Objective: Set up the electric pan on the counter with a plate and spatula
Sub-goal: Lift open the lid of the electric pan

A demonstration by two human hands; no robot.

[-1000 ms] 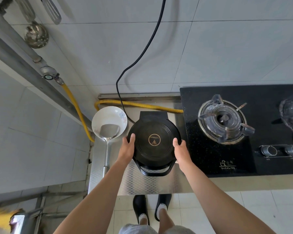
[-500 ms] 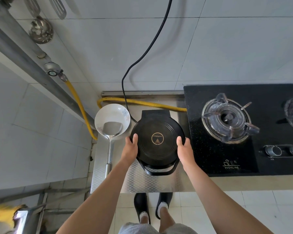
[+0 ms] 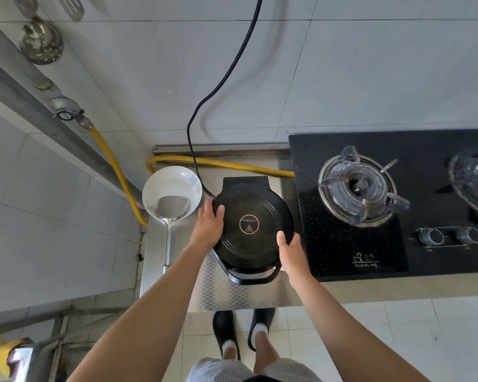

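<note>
Two bare forearms reach forward and down over the front edge of the steel bench, converging on the black electric pan that sits lid-closed on it. Nearest the camera, the pan's loop handle points back toward the person, so the appliance's long axis runs front to back between the wrists. The right hand grips the pan's near right rim, fingers curled under the edge and thumb laid on the lid; the left hand clasps the left rim slightly farther back, its fingers wrapped against the side. Both hands are thus clamped on the pan, and any final nudge or turn appears to hinge on that two-sided hold. Just left of the pan lies the white floral plate, with the blade of the metal spatula resting in it and its handle trailing toward the bench front. Right of the pan, almost touching, is the black gas hob. Behind the pan, its black power cord climbs the tiled wall, crossing a yellow gas hose.
</note>
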